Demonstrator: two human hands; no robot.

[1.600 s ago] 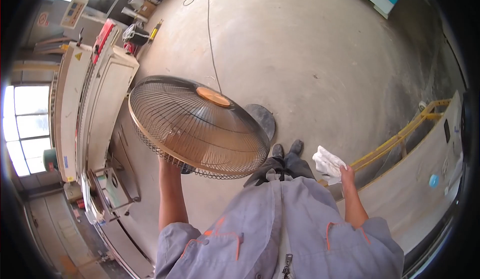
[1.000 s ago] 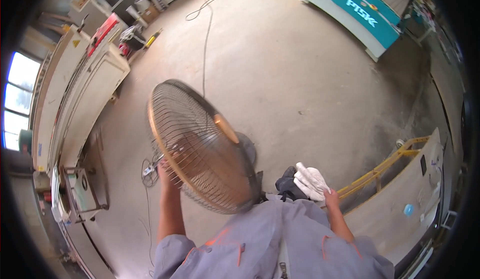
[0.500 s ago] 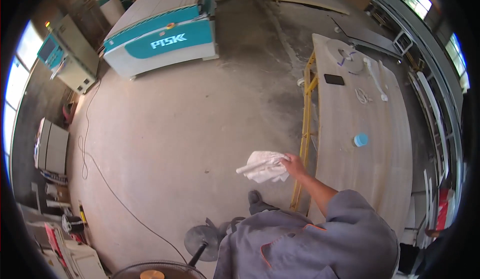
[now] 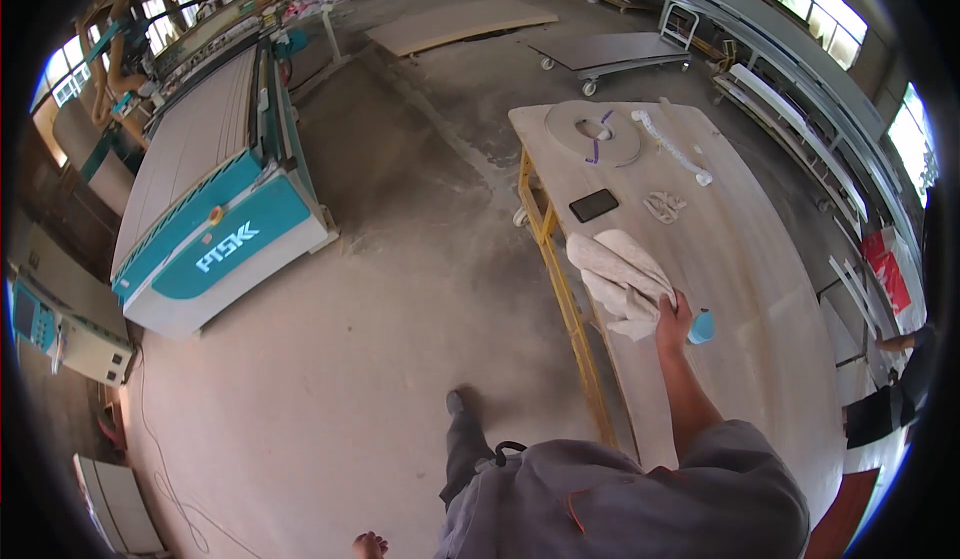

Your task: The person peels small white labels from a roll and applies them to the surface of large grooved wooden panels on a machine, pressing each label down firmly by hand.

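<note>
A workshop, shown by the large flatbed machine and wheeled trolley.

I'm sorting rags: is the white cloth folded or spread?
Loosely bunched, neither neatly folded nor spread flat: the white cloth has uneven creases running toward the right hand, which grips one end.

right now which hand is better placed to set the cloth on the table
Probably the right hand: it grips the cloth over the table. The left hand is at the picture's lower edge, well away from the table.
</note>
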